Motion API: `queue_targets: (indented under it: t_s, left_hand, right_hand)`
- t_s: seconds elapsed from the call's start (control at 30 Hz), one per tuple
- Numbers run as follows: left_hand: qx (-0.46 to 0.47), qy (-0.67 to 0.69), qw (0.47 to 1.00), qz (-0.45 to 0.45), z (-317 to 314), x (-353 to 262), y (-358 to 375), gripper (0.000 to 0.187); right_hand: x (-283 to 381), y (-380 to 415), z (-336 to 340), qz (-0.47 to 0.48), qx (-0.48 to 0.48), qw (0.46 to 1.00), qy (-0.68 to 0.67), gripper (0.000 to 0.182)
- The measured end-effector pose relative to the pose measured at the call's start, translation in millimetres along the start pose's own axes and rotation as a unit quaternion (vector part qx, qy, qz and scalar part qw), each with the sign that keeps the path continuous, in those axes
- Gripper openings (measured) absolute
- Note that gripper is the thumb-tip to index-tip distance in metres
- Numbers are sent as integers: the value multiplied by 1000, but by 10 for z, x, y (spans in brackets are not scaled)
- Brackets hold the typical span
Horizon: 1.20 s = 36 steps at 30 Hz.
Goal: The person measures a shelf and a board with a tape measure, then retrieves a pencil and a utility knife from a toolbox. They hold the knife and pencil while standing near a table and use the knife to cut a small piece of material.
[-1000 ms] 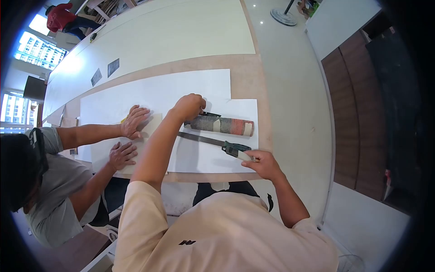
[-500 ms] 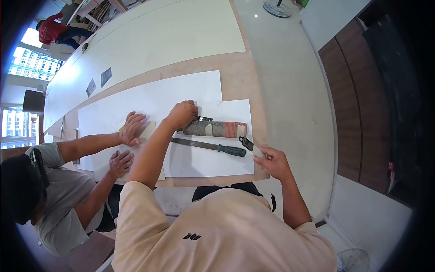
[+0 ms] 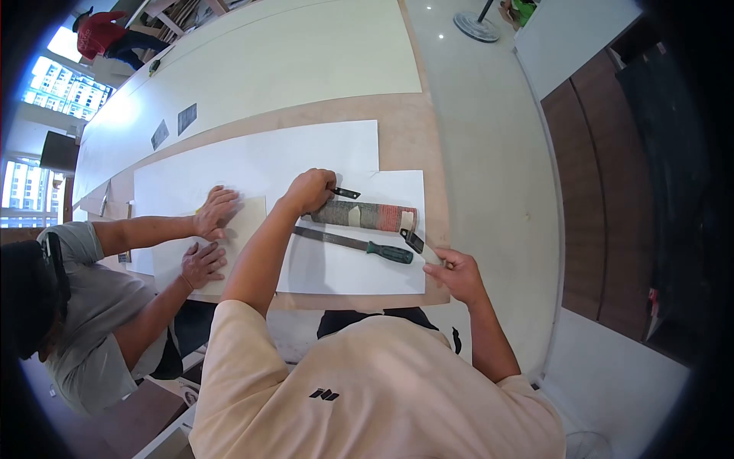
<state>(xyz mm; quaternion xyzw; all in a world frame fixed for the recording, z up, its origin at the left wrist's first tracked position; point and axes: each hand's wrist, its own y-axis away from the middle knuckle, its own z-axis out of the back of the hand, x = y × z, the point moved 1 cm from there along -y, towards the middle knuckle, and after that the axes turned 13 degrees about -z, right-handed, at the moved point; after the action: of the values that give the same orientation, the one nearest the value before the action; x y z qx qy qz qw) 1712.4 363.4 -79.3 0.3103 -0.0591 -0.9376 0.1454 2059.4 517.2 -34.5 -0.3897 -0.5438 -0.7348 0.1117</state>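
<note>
My left hand point(image 3: 312, 191) is closed on a small black metal piece point(image 3: 346, 193), which sticks out to the right of the fingers above the roll. A grey and red wrapped roll point(image 3: 365, 216) lies on the white sheet point(image 3: 321, 271). Below it rests a file point(image 3: 390, 252) with a green handle, its blade partly hidden by my left forearm. At the right edge of the sheet, my right hand point(image 3: 456, 275) grips the pale handle of a tool point(image 3: 414, 241). The tool's black head is at the roll's lower right end.
At the left, a co-worker's two hands point(image 3: 210, 229) lie flat on a cream sheet point(image 3: 248, 218). Two grey rectangles point(image 3: 186, 119) lie on the large pale panel point(image 3: 306, 53) beyond. A person in red point(image 3: 99, 34) stands at the far left.
My left hand and the black metal piece have moved slightly up from the roll. The tool in my right hand has shifted slightly left. The view has shifted a little.
</note>
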Motion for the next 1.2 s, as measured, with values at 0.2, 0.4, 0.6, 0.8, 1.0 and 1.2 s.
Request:
queue_targets:
  t_s: [0.2,0.4,0.6,0.8,1.0,1.2]
  left_hand:
    - [-37,-63,997,-38,24,-92,36,12]
    - [-38,-92,993,-67,-4,77,-1,11]
    - [14,-63,997,-50,7,44,-306,8]
    - [-6,-55,998,-35,-39,-90,-731,12]
    - [20,-33,997,-72,17,-262,-929,16]
    - [86,-129,977,-144,52,-474,-1006,21]
  right_hand:
    - [133,67,-56,37,0,999,15,28]
    - [-1,46,26,13,7,1000,21,33]
    - [-104,87,81,16,-9,1000,-19,28]
    - [-95,217,175,-17,-43,999,4,35]
    - [-111,330,231,-27,-82,996,7,36]
    - [-249,326,232,-17,-89,995,-33,34]
